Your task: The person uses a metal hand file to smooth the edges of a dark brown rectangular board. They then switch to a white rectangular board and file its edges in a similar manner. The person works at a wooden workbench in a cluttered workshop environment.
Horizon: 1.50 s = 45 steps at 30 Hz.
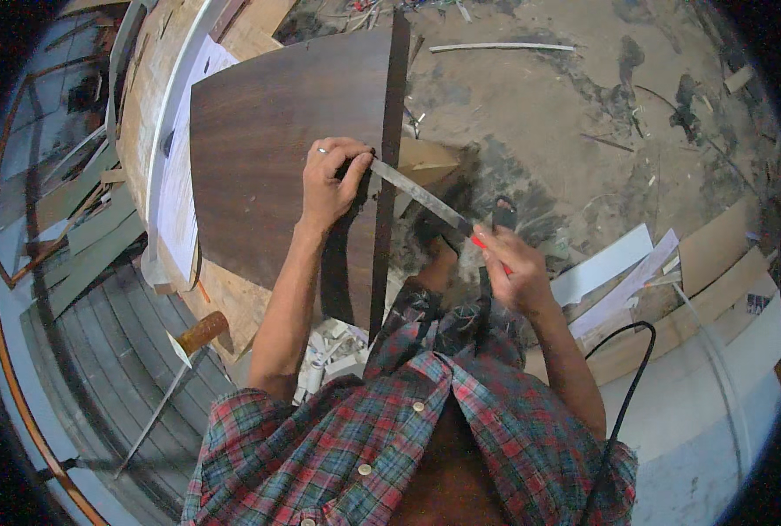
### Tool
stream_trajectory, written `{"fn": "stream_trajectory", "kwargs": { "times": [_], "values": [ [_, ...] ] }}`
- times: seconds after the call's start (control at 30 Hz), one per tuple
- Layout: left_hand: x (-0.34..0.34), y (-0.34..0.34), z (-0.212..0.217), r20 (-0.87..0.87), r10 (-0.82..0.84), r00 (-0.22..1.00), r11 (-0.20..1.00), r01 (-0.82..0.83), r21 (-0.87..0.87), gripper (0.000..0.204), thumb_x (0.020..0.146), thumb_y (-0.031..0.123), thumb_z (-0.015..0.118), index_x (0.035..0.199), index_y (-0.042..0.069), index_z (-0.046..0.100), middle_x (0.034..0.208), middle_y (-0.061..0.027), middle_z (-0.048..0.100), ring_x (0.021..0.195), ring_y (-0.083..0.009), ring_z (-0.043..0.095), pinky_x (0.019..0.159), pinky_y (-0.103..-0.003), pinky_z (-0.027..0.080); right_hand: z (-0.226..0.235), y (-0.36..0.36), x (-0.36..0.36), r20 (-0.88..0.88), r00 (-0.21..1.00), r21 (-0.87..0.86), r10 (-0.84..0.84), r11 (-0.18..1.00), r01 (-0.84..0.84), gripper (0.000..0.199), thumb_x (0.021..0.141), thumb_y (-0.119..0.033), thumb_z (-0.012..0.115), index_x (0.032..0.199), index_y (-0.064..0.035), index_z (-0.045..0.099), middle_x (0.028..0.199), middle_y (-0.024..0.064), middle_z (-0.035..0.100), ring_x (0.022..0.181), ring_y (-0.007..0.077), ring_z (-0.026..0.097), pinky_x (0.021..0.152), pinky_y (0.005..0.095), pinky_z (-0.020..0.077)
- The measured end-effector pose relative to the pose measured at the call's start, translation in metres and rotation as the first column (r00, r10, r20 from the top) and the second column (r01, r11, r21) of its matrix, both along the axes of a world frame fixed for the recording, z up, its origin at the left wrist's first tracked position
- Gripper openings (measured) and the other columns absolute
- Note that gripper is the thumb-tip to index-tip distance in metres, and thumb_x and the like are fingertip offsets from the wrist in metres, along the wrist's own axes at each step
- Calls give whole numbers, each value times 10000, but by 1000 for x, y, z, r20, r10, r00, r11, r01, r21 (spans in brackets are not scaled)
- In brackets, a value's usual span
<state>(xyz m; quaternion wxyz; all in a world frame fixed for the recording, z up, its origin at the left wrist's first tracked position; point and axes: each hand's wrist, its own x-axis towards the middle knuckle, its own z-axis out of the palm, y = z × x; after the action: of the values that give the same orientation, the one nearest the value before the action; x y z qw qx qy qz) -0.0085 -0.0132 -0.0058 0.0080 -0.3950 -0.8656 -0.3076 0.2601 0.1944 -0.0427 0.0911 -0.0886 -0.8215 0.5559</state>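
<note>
A long flat file (421,195) with a red handle slants down to the right across the edge of a dark brown wood-grain panel (276,131). My right hand (520,270) is wrapped round the red handle, out past the panel's right side. At the other end, my left hand (331,182) pinches the file's tip between thumb and fingers, over the panel's face close to its right edge. A ring shows on one left finger. The blade lies at the panel's edge; whether it touches the edge is hard to tell.
White boards (601,267) and brown strips lean or lie at the right. A thin white strip (500,46) rests on the dusty floor. Offcuts (96,232) are piled at the left, near a brown roll (204,331). My feet stand below the panel. A black cable (638,377) loops at the right.
</note>
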Motion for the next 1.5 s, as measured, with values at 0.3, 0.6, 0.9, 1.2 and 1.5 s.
{"fn": "stream_trajectory", "kwargs": {
  "times": [0.3,0.6,0.9,1.2,1.5],
  "values": [
    [-31,-56,4,-32,44,999,999,-45,-23,95,843,63,752,938,62,753,950,-97,711,951,-261,642,850,-369,501,16,-42,-46,67,997,-35,27,999,-24,381,907,-111,677,1282,-170,690,838,76,646,735,258,676,768,342,450],
    [-22,-61,-3,-75,-90,993,995,88,-39,104,836,52,758,933,87,767,960,-86,711,953,-257,647,878,-369,491,-3,-70,-1,-61,996,-66,-59,996,55,391,877,39,665,1252,-68,696,839,106,684,679,195,631,610,311,499],
    [0,-32,1,-64,-178,982,984,177,-31,108,826,76,765,933,73,762,952,-77,711,947,-268,653,892,-384,484,-10,-77,17,-26,992,-62,-120,991,118,391,874,4,656,1256,-77,682,842,91,696,708,231,678,1051,486,451],
    [4,-54,7,-46,-148,988,989,147,-26,105,843,14,726,932,59,756,949,-97,717,955,-255,650,869,-360,499,-17,-79,33,-67,985,2,-160,987,161,418,858,-40,701,1267,-121,690,869,83,690,735,268,696,676,355,589],
    [-1,-90,8,-98,6,995,1000,-3,30,79,860,58,731,931,66,762,959,-96,718,979,-260,645,880,-374,490,-7,-124,16,5,980,-59,-199,978,199,335,831,-13,722,1156,-93,733,912,101,723,717,276,702,663,333,570]
  ]
}}
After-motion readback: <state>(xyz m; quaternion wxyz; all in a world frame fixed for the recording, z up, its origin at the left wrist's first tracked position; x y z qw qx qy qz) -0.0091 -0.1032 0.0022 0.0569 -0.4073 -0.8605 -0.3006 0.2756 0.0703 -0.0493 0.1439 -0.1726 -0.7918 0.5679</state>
